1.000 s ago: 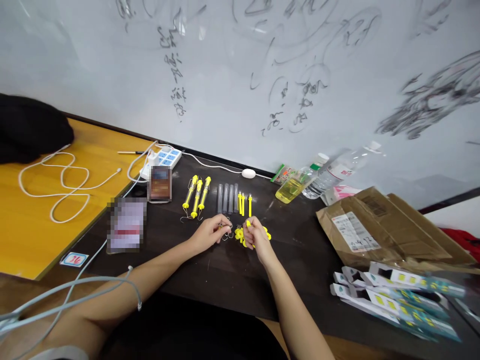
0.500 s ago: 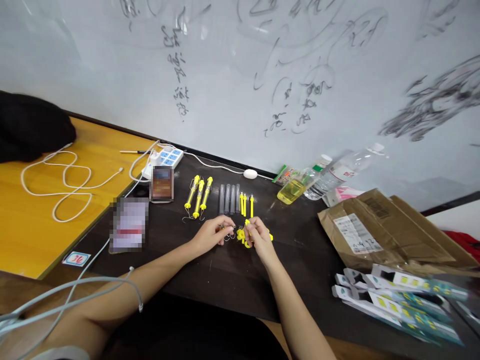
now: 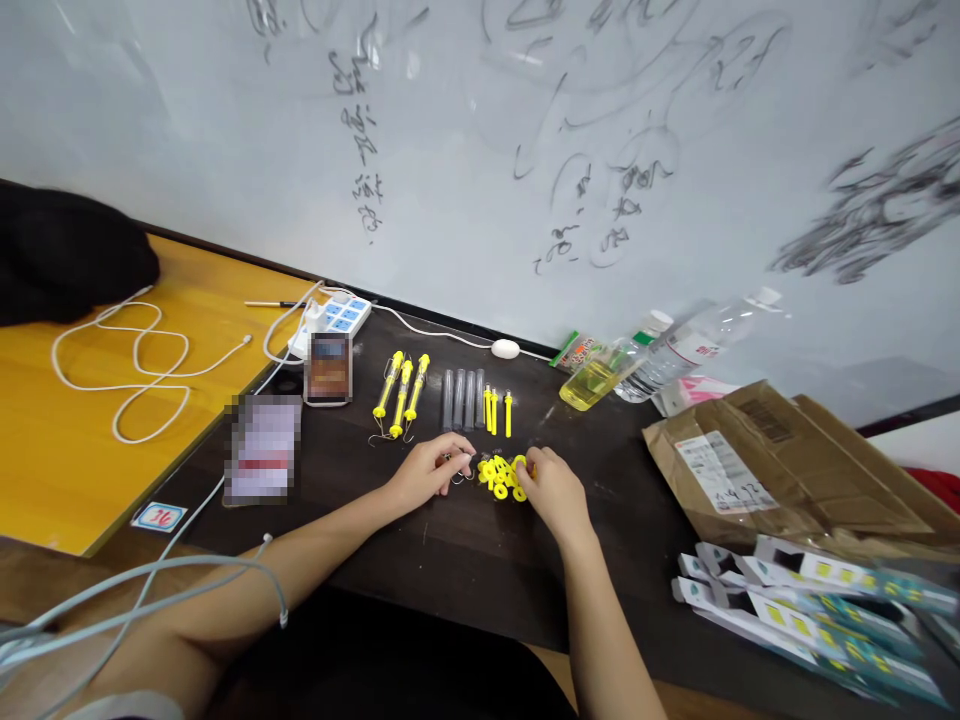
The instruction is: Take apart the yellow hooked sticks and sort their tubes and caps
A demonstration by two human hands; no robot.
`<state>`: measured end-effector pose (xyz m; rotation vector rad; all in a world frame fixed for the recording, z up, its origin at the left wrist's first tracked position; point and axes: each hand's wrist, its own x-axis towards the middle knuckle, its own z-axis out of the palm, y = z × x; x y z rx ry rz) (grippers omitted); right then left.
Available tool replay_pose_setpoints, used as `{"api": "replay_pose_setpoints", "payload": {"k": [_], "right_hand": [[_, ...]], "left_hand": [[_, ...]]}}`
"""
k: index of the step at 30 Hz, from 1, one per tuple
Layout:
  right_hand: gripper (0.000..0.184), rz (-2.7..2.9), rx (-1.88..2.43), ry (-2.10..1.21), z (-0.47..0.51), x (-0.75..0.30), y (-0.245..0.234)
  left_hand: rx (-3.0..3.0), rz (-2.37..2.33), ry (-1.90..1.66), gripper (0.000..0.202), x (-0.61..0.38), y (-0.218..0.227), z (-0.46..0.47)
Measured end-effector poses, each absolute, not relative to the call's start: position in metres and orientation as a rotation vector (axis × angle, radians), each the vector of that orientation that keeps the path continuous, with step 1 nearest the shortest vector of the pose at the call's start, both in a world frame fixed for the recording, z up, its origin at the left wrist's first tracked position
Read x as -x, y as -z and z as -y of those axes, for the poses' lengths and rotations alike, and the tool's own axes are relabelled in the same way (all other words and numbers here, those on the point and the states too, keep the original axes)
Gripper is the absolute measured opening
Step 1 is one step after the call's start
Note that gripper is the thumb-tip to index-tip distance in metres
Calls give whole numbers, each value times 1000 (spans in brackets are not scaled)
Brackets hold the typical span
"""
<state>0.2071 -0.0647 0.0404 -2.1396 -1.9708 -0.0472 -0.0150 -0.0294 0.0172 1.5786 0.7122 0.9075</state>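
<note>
My left hand point(image 3: 435, 467) is closed in a pinch at the middle of the dark table, with thin curved metal hooks point(image 3: 465, 477) showing below its fingertips. Right of it lies a pile of small yellow plastic rings and caps point(image 3: 500, 490). My right hand point(image 3: 553, 490) reaches into the pile's right side, fingers curled together; what they pinch is hidden. Beyond the hands stand in a row several clear plastic tubes point(image 3: 459, 400) and three yellow rods point(image 3: 493, 412). To their left lie three assembled yellow spring scales point(image 3: 403, 398) with hooks at their lower ends.
A phone point(image 3: 328, 370), a second flat device point(image 3: 262, 450) and a power strip point(image 3: 341, 318) are at left. Behind right lean an oil-coloured bottle point(image 3: 589, 388) and a water bottle point(image 3: 686, 345). A cardboard parcel point(image 3: 810, 460) and printed packaging point(image 3: 817, 620) lie at right.
My right hand has moved right, from the near side of my left hand to the right side of the yellow pile, uncovering more pieces. My left hand keeps its pinch.
</note>
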Motion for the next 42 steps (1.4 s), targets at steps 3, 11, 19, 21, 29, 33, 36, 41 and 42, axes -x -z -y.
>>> {"api": "replay_pose_setpoints", "payload": {"k": [3, 11, 19, 21, 29, 33, 36, 41, 42], "right_hand": [[21, 2001, 2136, 51, 64, -206, -40], [20, 2031, 2019, 27, 64, -207, -38], [21, 1893, 1961, 17, 64, -202, -43], [24, 1840, 1849, -85, 66, -194, -46], [15, 1831, 1314, -927, 81, -136, -37], [17, 1740, 1267, -1082, 82, -120, -24], [16, 1669, 1250, -1108, 79, -117, -18], [17, 1607, 1253, -1071, 76, -115, -17], [19, 1595, 1258, -1094, 77, -115, -17]], "left_hand": [[-1583, -713, -914, 21, 15, -19, 30], [-1588, -718, -906, 23, 15, -25, 33], [-1556, -714, -911, 24, 14, -24, 33], [-1517, -696, -918, 26, 13, -23, 33], [-1208, -536, -1139, 29, 11, -32, 26], [-974, -590, -1151, 28, 13, -41, 25], [-879, -565, -1125, 26, 13, -43, 26], [-817, -464, -1113, 28, 11, -39, 26], [-820, -463, -1111, 30, 11, -38, 26]]}}
